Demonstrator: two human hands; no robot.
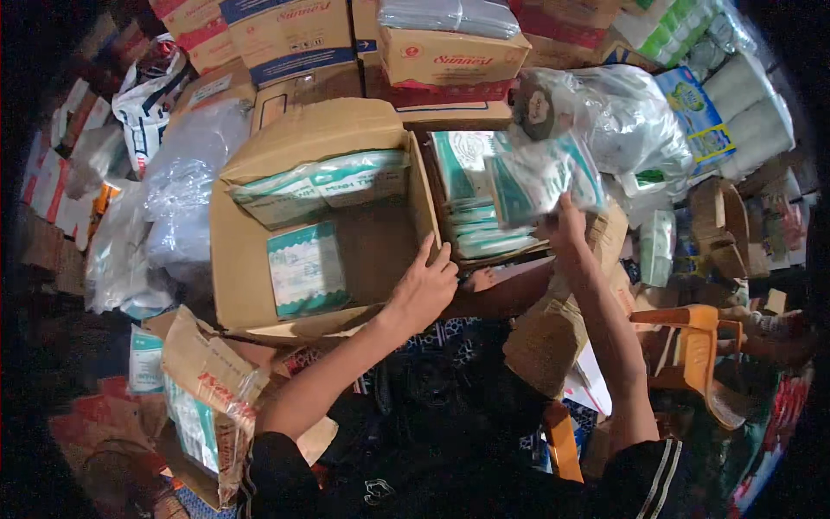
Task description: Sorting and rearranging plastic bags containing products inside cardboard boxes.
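My right hand (565, 217) grips the near edge of a green-and-white plastic-wrapped packet (538, 175), blurred by motion. It is above a small carton where more such packets (493, 237) are stacked. My left hand (425, 279) rests with spread fingers on the right near rim of a large open cardboard box (421, 188). Inside that box, one flat packet (308, 269) lies on the floor at the left. Two upright packets (324, 185) lean along its far wall, bearing printed writing.
Closed cartons (298, 39) are piled behind the box. Bundled clear plastic bags (188, 175) flank it on the left, and a filled plastic bag (616, 117) sits at the right. A torn carton with packets (214, 389) stands at lower left, an orange plastic chair (700, 331) at right.
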